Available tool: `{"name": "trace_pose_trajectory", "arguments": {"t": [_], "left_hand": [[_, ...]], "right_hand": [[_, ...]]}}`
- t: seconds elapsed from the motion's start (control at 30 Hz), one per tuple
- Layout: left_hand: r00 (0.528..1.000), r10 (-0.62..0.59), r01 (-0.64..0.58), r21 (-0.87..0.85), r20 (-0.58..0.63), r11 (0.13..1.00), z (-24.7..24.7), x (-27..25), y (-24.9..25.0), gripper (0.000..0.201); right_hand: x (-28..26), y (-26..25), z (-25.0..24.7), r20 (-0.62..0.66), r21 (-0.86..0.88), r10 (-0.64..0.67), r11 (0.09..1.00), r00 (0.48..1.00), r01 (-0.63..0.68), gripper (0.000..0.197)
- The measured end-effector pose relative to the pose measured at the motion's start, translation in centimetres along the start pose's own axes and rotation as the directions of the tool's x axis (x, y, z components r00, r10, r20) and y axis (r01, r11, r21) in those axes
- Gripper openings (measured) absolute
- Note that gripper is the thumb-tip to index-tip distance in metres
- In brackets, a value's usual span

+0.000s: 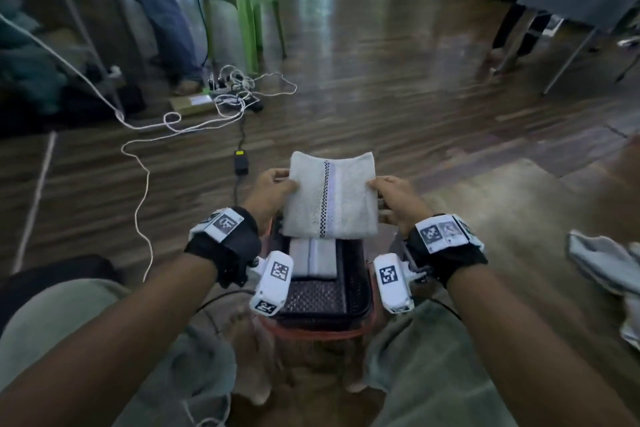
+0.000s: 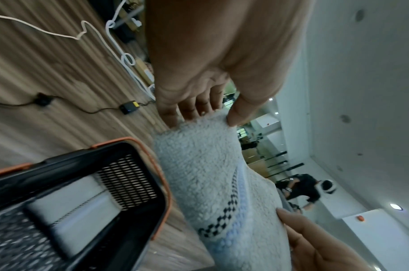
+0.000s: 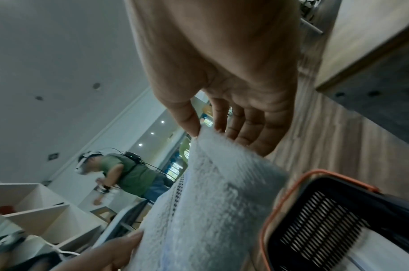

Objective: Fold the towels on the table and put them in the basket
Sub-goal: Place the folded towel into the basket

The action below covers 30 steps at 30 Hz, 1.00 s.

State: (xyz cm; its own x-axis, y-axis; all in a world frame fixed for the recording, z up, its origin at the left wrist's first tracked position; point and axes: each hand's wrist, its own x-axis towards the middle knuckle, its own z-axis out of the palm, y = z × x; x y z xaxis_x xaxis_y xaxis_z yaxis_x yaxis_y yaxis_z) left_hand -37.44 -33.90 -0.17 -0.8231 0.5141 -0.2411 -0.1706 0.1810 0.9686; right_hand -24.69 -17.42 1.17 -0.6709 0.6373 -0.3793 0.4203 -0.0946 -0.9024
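The person holds a folded towel [image 1: 330, 196] up in the air with both hands. The left hand [image 1: 272, 189] pinches the left edge, with the thumb on top and the fingers [image 2: 175, 113] underneath. The right hand [image 1: 398, 198] pinches the right edge the same way. The towel is white with a little checked stripe down it.

Right below the towel sits the basket [image 1: 356, 308], black with an orange rim, on the floor between the person's knees. One folded towel [image 1: 313, 258] already lies flat inside it, at the far end.

I think the folding of this towel is done and the putting-away step is on. Next, both hands need to go down together so the towel stays flat, land it on top of or beside the one inside, and then let go.

Another towel [image 1: 602, 270], not folded yet, lies crumpled off to the right. It probably comes after this one.
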Motion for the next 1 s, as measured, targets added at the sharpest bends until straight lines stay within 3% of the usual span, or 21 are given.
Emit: {"name": "trace_pose_trajectory", "arguments": {"t": [0.1,0.27,0.33,0.4,0.47,0.6,0.73,1.0], "left_hand": [[0.996,-0.094,0.094,0.068,-0.008,0.993,0.3,3.4,-4.1,0.016],[0.965,-0.256,0.263,0.211,-0.061,0.941,1.9,9.6,-11.2,0.023],[0.945,-0.319,0.327,0.259,-0.074,0.909,2.6,12.6,-15.1,0.015],[0.925,-0.366,0.379,0.313,-0.102,0.871,3.1,15.8,-19.6,0.039],[0.907,-0.405,0.419,0.346,-0.116,0.839,3.8,18.2,-23.2,0.044],[0.882,-0.441,0.471,0.324,-0.165,0.820,5.4,20.8,-25.8,0.030],[0.874,-0.438,0.485,0.320,-0.211,0.814,6.1,23.3,-28.3,0.035],[0.868,-0.463,0.494,0.394,-0.178,0.775,6.3,24.7,-31.9,0.044]], "right_hand": [[4.2,2.9,1.7,-0.002,-0.025,0.114,0.993,0.994,-0.114,0.011],[12.9,8.9,4.5,-0.027,-0.247,0.257,0.935,0.966,-0.255,0.014],[15.7,11.2,5.4,-0.053,-0.348,0.300,0.889,0.953,-0.299,0.030],[18.5,13.9,6.1,-0.063,-0.399,0.330,0.857,0.942,-0.327,0.037],[21.0,16.6,7.0,-0.056,-0.434,0.344,0.837,0.937,-0.333,0.040],[25.3,20.9,8.7,-0.084,-0.400,0.371,0.837,0.925,-0.372,0.036],[28.6,23.6,9.9,-0.132,-0.386,0.366,0.837,0.921,-0.387,0.027],[30.2,27.2,10.8,-0.158,-0.397,0.279,0.860,0.947,-0.320,0.026]]}}
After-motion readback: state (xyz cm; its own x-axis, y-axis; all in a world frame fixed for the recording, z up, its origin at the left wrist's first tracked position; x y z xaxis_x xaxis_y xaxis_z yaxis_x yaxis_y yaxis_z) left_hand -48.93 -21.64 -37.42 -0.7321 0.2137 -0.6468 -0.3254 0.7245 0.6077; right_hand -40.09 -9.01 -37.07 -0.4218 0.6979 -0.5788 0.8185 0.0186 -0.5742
